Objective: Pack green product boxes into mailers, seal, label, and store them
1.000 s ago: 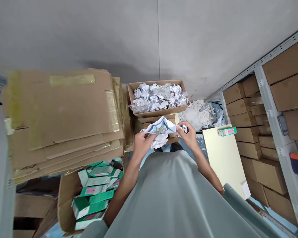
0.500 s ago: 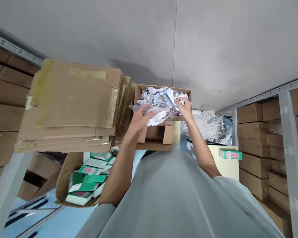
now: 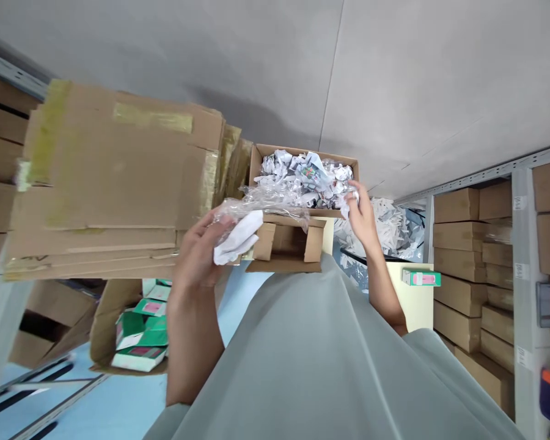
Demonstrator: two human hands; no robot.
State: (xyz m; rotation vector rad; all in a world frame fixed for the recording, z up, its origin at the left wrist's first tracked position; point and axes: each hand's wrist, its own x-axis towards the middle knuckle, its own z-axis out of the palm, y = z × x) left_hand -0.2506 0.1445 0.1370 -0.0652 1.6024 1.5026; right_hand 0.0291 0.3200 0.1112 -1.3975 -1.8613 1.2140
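My left hand (image 3: 196, 252) is closed on a sheet of clear plastic film (image 3: 275, 198) and a wad of white paper (image 3: 239, 237). The film stretches across the front of a cardboard box (image 3: 255, 160) full of crumpled paper (image 3: 312, 171). At that box's right end, my right hand (image 3: 363, 217) has its fingers curled round a small crumpled piece of white paper (image 3: 346, 206). Just below the filled box stands a smaller cardboard box (image 3: 284, 265) with its flaps spread and its inside showing.
Flattened cardboard (image 3: 119, 171) is stacked high on the left. Beneath it sits a carton (image 3: 101, 324) of green and white packets (image 3: 140, 357). One green packet (image 3: 420, 278) lies on a pale surface at right. Shredded paper (image 3: 392, 229) lies behind it, beside shelved boxes (image 3: 456, 263).
My left hand has moved left and towards me, drawing the film and white paper out from over the filled box. My right hand has shifted slightly right to the box's end.
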